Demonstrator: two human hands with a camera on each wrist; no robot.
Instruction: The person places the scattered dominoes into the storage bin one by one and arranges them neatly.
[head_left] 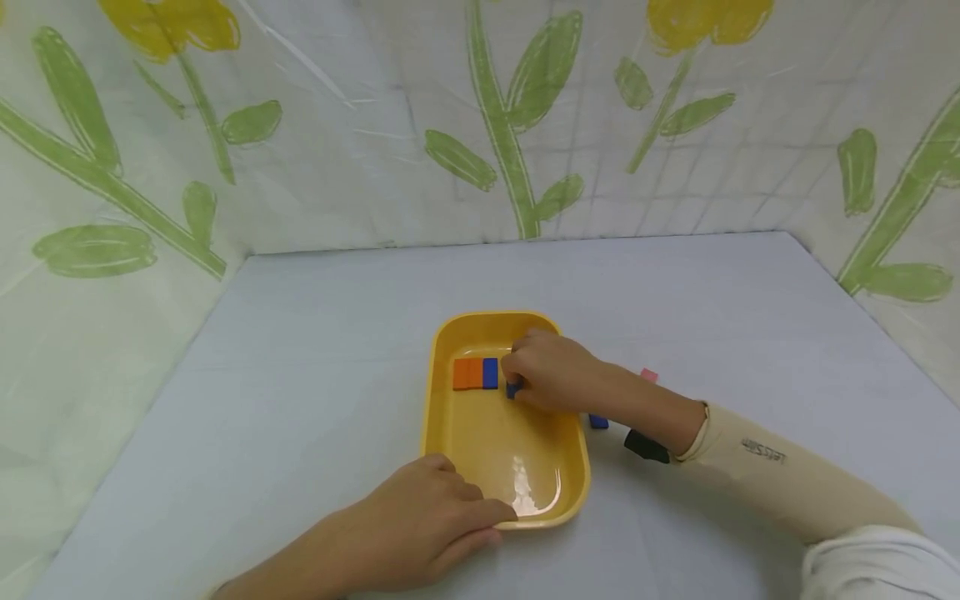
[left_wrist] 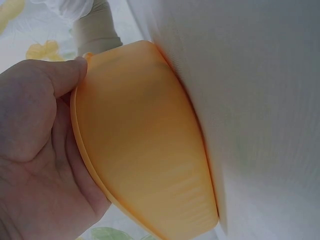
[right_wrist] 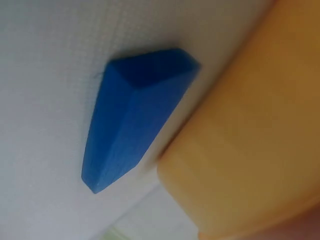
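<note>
A yellow plastic tray (head_left: 430,417) lies on the table in the head view. My left hand (head_left: 416,525) grips its near left corner, the fingers over the rim; the left wrist view shows the thumb on the rim of the tray (left_wrist: 145,145). Inside the tray my right hand (head_left: 558,371) pinches a small blue block (head_left: 513,390), partly hidden by the fingers. Just left of it, orange blocks (head_left: 467,374) and another blue block (head_left: 491,373) stand side by side in a row.
Outside the tray's right wall lies a blue block (right_wrist: 130,120). A pink block (head_left: 649,376) and a dark block-like piece (head_left: 647,447) are partly hidden by the right forearm. A flower-painted sheet (head_left: 375,167) borders the table (head_left: 262,417).
</note>
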